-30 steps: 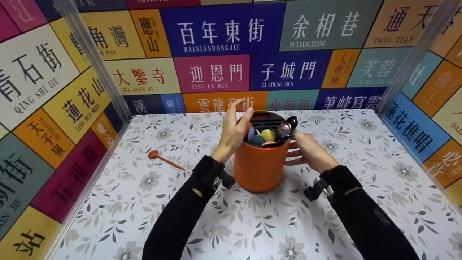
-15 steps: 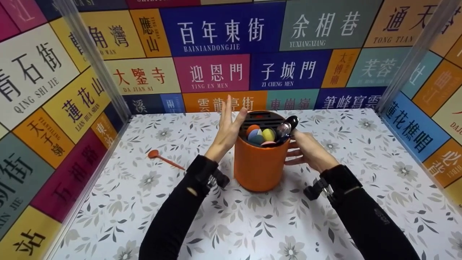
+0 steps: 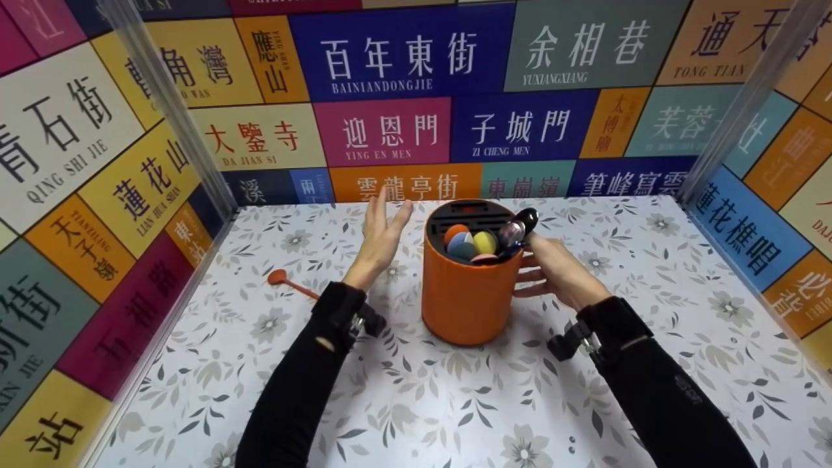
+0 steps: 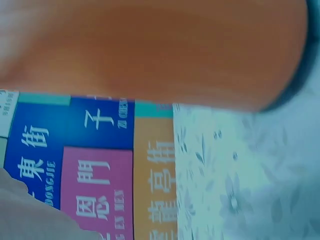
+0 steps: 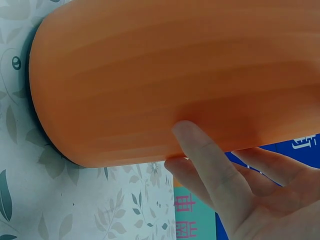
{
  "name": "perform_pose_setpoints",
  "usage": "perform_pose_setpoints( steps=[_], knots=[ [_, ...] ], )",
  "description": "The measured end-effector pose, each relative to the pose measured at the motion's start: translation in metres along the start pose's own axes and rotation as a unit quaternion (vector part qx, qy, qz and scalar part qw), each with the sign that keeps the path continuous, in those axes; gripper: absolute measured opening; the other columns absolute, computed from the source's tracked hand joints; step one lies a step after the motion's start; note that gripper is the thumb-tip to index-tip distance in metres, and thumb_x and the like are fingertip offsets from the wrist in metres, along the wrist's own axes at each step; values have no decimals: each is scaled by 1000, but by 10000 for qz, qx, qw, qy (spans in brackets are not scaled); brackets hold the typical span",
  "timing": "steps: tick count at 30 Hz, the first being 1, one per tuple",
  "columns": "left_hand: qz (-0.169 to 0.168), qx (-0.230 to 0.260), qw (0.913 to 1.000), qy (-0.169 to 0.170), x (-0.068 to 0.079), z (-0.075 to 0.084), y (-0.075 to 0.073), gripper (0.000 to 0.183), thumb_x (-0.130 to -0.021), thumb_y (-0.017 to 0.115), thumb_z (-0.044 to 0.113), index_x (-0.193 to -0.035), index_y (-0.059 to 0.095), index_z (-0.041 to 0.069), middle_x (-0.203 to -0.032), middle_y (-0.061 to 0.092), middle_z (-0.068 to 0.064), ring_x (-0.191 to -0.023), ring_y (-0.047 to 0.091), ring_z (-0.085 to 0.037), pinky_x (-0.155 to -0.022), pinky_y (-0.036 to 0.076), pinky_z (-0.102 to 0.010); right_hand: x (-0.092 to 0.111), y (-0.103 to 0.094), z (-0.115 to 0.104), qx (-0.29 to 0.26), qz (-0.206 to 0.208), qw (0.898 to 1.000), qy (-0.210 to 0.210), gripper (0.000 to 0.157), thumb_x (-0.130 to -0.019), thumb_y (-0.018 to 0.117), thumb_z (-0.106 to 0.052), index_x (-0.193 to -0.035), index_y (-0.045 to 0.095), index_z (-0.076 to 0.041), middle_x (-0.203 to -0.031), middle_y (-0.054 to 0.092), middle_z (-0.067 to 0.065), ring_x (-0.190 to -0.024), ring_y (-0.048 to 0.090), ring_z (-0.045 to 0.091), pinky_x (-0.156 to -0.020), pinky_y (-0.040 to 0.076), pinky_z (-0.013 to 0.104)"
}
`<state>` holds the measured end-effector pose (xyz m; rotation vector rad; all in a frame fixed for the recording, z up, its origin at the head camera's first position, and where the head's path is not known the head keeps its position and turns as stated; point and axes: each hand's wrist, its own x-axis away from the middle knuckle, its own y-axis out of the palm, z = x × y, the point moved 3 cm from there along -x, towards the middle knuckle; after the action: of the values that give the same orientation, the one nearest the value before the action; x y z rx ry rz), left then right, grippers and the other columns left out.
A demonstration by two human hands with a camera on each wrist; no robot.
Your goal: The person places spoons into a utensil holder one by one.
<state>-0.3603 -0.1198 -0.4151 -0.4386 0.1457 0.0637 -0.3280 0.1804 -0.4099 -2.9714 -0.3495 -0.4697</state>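
An orange cylindrical utensil holder [image 3: 468, 302] stands upright on the table, with a slotted dark top at its back. Inside it are several rounded coloured heads, among them a yellow one [image 3: 484, 242], and a shiny dark spoon-like utensil [image 3: 528, 218] leans at the right rim. My right hand [image 3: 559, 273] touches the holder's right side with extended fingers, close up in the right wrist view. To the left, apart from the holder, my left hand [image 3: 377, 240] is raised with spread fingers and nothing in it. A small orange-red spoon [image 3: 277, 277] lies on the table; my left forearm hides its handle's end.
The table [image 3: 416, 416] has a white floral cover. Panels printed with street names [image 3: 383, 130] wall in its back and both sides. Clear plastic posts [image 3: 172, 104] mark the corners.
My left hand has moved left and away from the holder's rim, its fingers spreading, uncovering an orange rounded head inside. My right hand, the holder and the spoon on the table stay put.
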Motion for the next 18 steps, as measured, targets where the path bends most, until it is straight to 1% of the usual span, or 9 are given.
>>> perform_pose_setpoints(
  steps=[4, 9, 11, 14, 16, 18],
  knots=[
    [286, -430, 9986, -92, -5, -13, -13, 89, -102, 47, 66, -170, 8, 25, -175, -5, -16, -160, 0, -40, -124, 5, -65, 1, 0, -1, 1, -2, 10000, 3, 64, -102, 55, -59, -130, 61, -2, -114, 69, 17, -95, 75, 32, -84, 62, 48],
    [562, -986, 9929, -356, -12, -31, -35, 94, -100, 50, 69, -170, 2, 28, -174, -10, -15, -159, -3, -41, -124, 0, -64, 1, -1, -1, 7, 7, 10000, -1, 64, -100, 57, -60, -128, 61, -3, -112, 70, 16, -95, 75, 32, -84, 62, 48],
    [687, -1182, 9894, -484, -15, -38, -47, 95, -100, 50, 69, -170, 1, 28, -174, -12, -16, -159, -4, -43, -124, -3, -64, 1, -1, -1, 7, 27, 10000, 1, 63, -101, 57, -60, -127, 62, -3, -110, 70, 16, -94, 75, 32, -83, 62, 48],
    [900, -1510, 9820, -692, -20, -48, -67, 97, -100, 51, 69, -170, -1, 25, -173, -13, -18, -158, -6, -44, -123, -5, -64, 1, 0, -1, -2, 30, 10000, 24, 61, -101, 56, -59, -126, 62, -4, -110, 70, 15, -94, 75, 31, -83, 62, 47],
    [980, -1731, 9764, -840, -23, -55, -79, 99, -99, 50, 70, -170, -2, 24, -173, -14, -19, -158, -7, -44, -124, -5, -64, 1, 0, -1, -2, 31, 10000, 44, 61, -101, 56, -58, -126, 62, -3, -110, 70, 15, -94, 75, 31, -84, 62, 47],
    [980, -1954, 9705, -1014, -24, -62, -90, 102, -98, 49, 72, -170, -4, 24, -173, -15, -21, -158, -8, -45, -124, -5, -64, 0, -1, -1, 16, 50, 10000, 66, 61, -102, 54, -58, -128, 61, -3, -112, 69, 15, -94, 75, 31, -83, 62, 47]
  ],
)
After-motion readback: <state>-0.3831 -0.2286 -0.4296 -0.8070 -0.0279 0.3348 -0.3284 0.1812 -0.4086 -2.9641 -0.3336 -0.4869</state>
